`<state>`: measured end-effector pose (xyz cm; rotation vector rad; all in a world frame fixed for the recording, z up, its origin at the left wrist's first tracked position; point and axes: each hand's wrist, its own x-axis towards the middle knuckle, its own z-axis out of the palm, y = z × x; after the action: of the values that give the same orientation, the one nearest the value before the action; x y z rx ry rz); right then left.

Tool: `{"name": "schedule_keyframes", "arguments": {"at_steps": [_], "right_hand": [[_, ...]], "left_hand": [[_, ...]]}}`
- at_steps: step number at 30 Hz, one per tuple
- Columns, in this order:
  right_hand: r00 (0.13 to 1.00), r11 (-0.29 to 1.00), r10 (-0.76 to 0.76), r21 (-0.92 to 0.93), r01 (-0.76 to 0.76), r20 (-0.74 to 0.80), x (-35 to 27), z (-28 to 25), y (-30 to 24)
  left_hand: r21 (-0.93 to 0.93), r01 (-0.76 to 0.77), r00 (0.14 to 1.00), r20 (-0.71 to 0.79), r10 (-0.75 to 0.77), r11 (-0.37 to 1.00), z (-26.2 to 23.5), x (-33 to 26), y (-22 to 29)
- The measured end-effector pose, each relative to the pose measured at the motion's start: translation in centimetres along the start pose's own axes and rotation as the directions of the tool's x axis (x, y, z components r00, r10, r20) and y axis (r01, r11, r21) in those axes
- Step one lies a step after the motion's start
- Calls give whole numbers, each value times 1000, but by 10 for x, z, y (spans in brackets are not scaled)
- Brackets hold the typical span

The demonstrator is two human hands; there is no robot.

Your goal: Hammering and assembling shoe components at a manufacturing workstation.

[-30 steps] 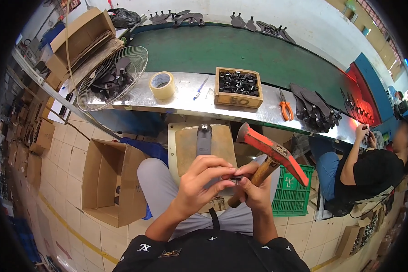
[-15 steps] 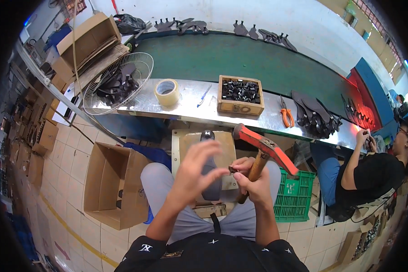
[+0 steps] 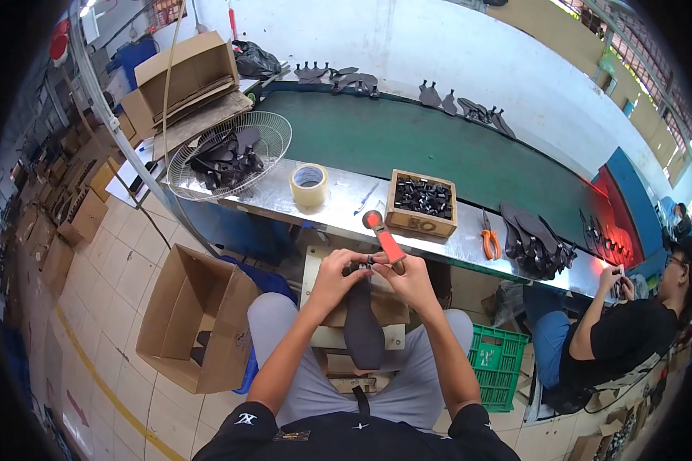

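A dark grey shoe sole (image 3: 364, 334) lies lengthwise between my knees, over a work block (image 3: 392, 310). My left hand (image 3: 337, 283) is closed around its far, heel end. My right hand (image 3: 411, 283) grips a hammer (image 3: 387, 242) with a red head and wooden handle; the head tilts up and away from me. The thumbs and fingertips of both hands meet at the heel end, around a small dark piece mostly hidden by the fingers.
On the metal ledge are a wire basket (image 3: 173, 173) of dark soles, a tape roll (image 3: 309, 194), a pen (image 3: 367, 197), a wooden box (image 3: 423, 223) of small black pieces, orange-handled pliers (image 3: 490, 240) and piled soles (image 3: 534, 242). A carton (image 3: 234, 326) and green crate (image 3: 496, 369) flank me. A co-worker (image 3: 630, 330) sits right.
My left hand has come down from mid-air to the sole's heel end. My right hand has moved up and left to meet it, turning the hammer head away. The view has shifted.
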<state>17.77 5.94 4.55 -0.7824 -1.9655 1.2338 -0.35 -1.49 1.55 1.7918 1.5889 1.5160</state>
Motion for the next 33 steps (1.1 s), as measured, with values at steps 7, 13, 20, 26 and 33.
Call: {"name": "schedule_keyframes", "arguments": {"at_steps": [7, 13, 20, 26, 33], "right_hand": [[995, 986, -73, -145, 81, 61, -2, 14, 0], [982, 941, -154, -285, 179, 111, -7, 18, -17], [963, 848, -231, -455, 270, 140, -13, 20, -25], [944, 884, -326, -338, 324, 52, -17, 16, -45], [971, 972, 216, 111, -205, -99, -73, 16, -77]], "left_hand": [[-100, 124, 983, -126, -136, 987, 6, -27, 5], [-41, 143, 976, -161, -147, 989, 7, -32, -9], [46, -80, 997, -15, 81, 996, -11, -22, -10], [-124, 46, 997, -54, -53, 991, -8, -18, -13], [-223, 78, 996, 68, -65, 972, -9, -14, -16]]}}
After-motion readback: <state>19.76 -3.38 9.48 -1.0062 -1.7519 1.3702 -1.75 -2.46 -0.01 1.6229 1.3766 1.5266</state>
